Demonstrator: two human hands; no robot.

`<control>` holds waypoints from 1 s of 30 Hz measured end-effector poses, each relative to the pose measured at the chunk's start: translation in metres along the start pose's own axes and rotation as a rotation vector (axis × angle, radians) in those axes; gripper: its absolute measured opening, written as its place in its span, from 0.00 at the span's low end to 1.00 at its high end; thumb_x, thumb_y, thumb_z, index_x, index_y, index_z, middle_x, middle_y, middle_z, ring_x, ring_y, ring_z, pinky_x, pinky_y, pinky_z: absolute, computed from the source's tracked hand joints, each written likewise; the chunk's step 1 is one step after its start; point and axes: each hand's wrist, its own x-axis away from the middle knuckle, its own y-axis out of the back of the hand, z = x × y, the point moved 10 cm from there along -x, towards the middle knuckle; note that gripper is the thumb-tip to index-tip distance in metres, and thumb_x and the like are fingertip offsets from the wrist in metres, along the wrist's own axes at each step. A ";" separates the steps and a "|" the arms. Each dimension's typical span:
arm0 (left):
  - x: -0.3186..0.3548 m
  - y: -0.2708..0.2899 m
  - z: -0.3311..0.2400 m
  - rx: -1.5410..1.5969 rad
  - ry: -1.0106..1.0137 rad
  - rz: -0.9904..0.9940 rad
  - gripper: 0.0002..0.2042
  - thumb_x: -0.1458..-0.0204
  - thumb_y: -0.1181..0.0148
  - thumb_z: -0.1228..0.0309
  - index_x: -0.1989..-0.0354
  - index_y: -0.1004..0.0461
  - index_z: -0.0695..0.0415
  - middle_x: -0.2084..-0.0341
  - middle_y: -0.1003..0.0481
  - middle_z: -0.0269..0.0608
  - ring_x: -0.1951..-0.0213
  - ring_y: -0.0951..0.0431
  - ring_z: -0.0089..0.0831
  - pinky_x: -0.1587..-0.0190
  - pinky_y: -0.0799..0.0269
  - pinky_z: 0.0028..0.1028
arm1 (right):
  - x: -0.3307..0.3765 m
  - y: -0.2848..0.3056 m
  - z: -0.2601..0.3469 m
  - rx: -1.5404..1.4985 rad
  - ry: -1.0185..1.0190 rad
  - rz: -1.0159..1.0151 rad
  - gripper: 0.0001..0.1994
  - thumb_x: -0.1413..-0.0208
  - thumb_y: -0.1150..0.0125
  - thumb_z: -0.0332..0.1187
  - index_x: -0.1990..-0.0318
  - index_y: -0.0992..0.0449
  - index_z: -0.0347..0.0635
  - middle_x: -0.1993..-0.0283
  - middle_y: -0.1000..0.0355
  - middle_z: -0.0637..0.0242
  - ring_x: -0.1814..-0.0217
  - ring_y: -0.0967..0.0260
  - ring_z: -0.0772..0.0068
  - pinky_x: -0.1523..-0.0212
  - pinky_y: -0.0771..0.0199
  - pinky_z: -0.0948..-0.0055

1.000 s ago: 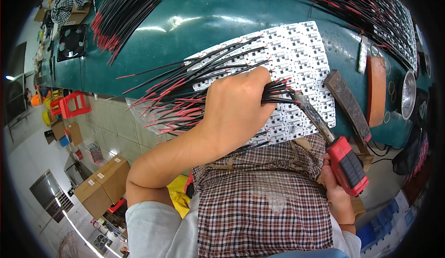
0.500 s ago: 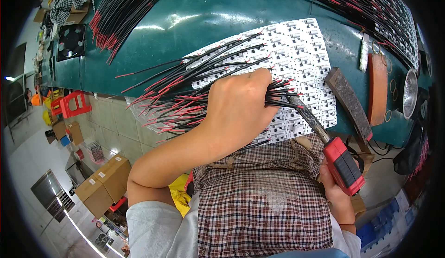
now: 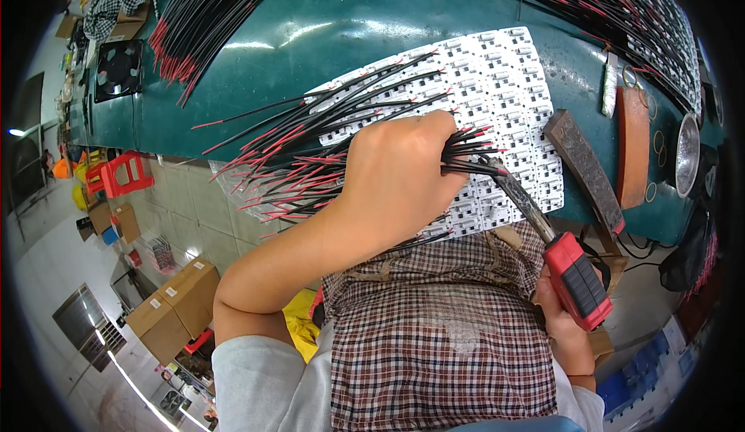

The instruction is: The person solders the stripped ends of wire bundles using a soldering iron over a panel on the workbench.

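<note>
My left hand (image 3: 400,176) is closed around a bundle of black wires with red ends (image 3: 303,170), held over a white circuit board panel (image 3: 497,90) covered in rows of small parts. Their short ends poke out past my fingers on the right. My right hand (image 3: 552,304) grips a soldering iron (image 3: 574,281) with a red and black handle. Its metal tip touches or lies very near the wire ends just right of my left hand. More black wires stretch across the panel's left part, some apparently joined to it.
Another wire bundle (image 3: 209,24) lies at the far left of the green table (image 3: 326,36). More wired panels (image 3: 621,13) are piled at the far right. A dark bar (image 3: 583,172), a brown block (image 3: 632,149), rubber bands and a metal bowl (image 3: 686,155) stand to the right.
The soldering iron's tip and the wire ends have shifted very slightly. The panel has turned or moved a touch. Both hands keep their grips.
</note>
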 end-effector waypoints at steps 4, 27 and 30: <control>-0.002 -0.001 0.000 0.012 0.002 0.029 0.10 0.57 0.30 0.71 0.77 0.28 0.60 0.82 0.25 0.45 0.79 0.23 0.45 0.75 0.30 0.38 | 0.001 0.000 -0.002 -0.031 0.015 -0.023 0.13 0.59 0.33 0.23 0.61 0.21 0.35 0.68 0.26 0.56 0.70 0.25 0.53 0.67 0.25 0.65; -0.002 -0.002 0.010 0.131 0.058 0.113 0.08 0.47 0.38 0.72 0.62 0.27 0.61 0.78 0.22 0.45 0.75 0.20 0.41 0.71 0.28 0.36 | 0.030 0.004 -0.041 -0.103 -0.217 -0.078 0.09 0.54 0.31 0.26 0.64 0.22 0.36 0.72 0.26 0.60 0.73 0.28 0.59 0.70 0.28 0.67; -0.002 -0.007 0.014 0.127 0.109 0.217 0.04 0.43 0.43 0.76 0.62 0.27 0.62 0.75 0.22 0.46 0.74 0.19 0.42 0.69 0.27 0.35 | 0.034 0.006 -0.040 -0.105 -0.211 -0.098 0.09 0.54 0.31 0.27 0.64 0.21 0.36 0.71 0.26 0.60 0.73 0.27 0.60 0.70 0.28 0.67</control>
